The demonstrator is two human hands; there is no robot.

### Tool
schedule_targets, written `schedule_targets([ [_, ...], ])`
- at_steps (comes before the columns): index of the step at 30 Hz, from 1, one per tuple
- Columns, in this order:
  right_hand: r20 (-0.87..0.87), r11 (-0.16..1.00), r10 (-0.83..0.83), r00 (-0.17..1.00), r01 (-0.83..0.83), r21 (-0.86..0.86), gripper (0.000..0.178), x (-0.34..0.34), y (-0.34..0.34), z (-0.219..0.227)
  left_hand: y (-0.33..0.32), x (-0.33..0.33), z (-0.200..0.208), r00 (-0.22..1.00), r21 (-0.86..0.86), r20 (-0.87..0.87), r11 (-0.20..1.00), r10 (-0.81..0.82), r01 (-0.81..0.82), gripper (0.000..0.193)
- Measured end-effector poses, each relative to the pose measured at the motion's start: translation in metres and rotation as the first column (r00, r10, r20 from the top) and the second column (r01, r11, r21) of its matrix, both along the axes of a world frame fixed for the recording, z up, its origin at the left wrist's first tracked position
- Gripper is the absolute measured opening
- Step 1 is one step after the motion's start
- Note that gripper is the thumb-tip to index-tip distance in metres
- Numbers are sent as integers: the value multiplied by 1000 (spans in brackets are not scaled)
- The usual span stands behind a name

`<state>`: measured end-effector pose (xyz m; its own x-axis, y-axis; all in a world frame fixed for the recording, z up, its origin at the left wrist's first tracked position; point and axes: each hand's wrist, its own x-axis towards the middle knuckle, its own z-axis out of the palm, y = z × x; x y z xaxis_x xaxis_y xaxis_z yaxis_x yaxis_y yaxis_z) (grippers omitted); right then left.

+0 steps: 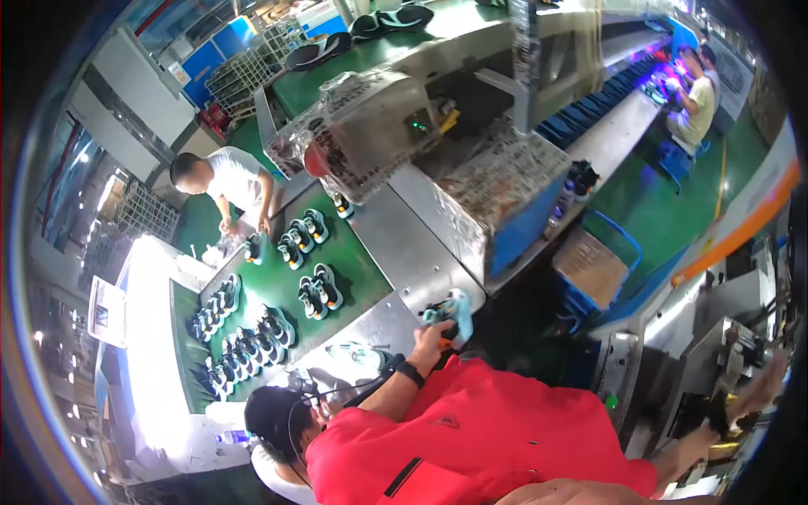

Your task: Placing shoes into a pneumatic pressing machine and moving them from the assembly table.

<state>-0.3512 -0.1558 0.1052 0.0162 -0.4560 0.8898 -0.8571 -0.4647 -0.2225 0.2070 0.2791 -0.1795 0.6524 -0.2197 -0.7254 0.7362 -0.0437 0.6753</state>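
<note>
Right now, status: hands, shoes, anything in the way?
Own hands out of frame. Co-worker in red close ahead, hand on teal shoe at steel table edge. More shoes on green belt beyond.

A green conveyor belt [358,278] is being shown left of centre, with pairs of small shoes [320,291] lying on it. At lower centre, a teal shoe [452,311] is being held by the hand [431,337] of a co-worker in a red shirt [480,438]. At upper left, another shoe [252,247] is being handled by a person in a white shirt [236,175].
</note>
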Motion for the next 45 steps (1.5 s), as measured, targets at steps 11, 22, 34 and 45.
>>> schedule_targets([
  [11, -370, 579, 813, 450, -690, 434, 37, 749, -27, 174, 90, 319, -89, 826, -65, 244, 859, 508, -508, 15],
  [22, -578, 659, 751, 319, -404, 635, 59, 1135, -144, 158, 118, 565, -186, 594, 420, 805, 707, 1, -569, 61],
  [34, -619, 774, 588, 520, -585, 244, 66, 1028, 4, 143, 11, 255, -45, 893, -466, 331, 876, 305, -126, 13],
  [45, -514, 545, 718, 470, -838, -4, 79, 631, 122, 147, -136, 183, 231, 716, -920, 367, -118, -594, 374, 87],
])
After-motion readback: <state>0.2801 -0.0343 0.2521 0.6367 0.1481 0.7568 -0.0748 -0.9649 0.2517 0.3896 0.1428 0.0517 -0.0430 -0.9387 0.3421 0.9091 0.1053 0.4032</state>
